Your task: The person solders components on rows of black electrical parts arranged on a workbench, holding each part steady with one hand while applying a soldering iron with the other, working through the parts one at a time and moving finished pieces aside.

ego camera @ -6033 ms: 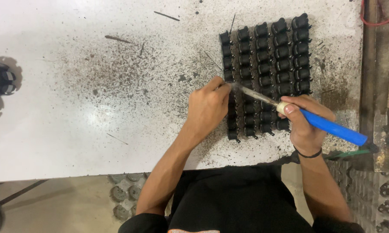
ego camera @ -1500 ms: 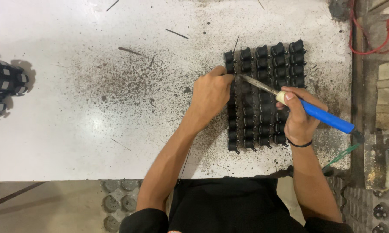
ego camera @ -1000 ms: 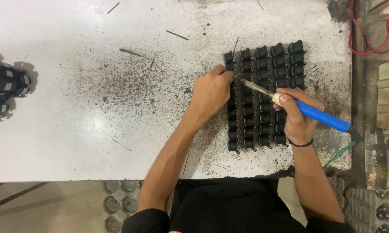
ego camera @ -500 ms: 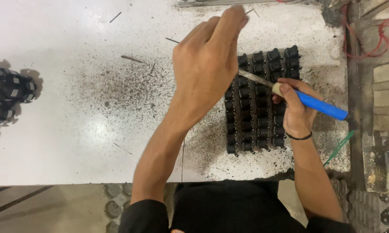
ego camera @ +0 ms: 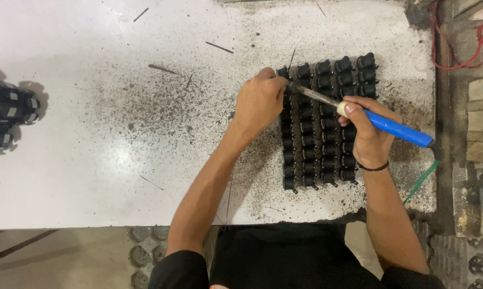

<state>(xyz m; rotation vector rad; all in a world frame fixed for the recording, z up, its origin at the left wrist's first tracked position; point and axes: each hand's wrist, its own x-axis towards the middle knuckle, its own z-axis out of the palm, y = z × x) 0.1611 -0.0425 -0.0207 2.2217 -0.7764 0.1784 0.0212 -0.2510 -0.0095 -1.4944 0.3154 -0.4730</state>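
A: Where were our hands?

B: Right hand (ego camera: pixel 367 136) gripped the blue-handled soldering iron (ego camera: pixel 383 123), tip aimed left at the far-left corner of the block of black parts (ego camera: pixel 322 123). Left hand (ego camera: pixel 260 101) sat curled at that same corner, fingers pinched by the tip; what it pinched, we couldn't tell.

A: And the parts?

B: Rows on the white table (ego camera: pixel 118 134), right side, speckled w/ dark bits. Red wire (ego camera: pixel 463 45) lay far right, more black parts (ego camera: pixel 6 115) at the left edge.

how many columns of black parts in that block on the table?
5 columns of black parts, side by side between the left hand and right hand. The hands and the soldering iron hide some parts.
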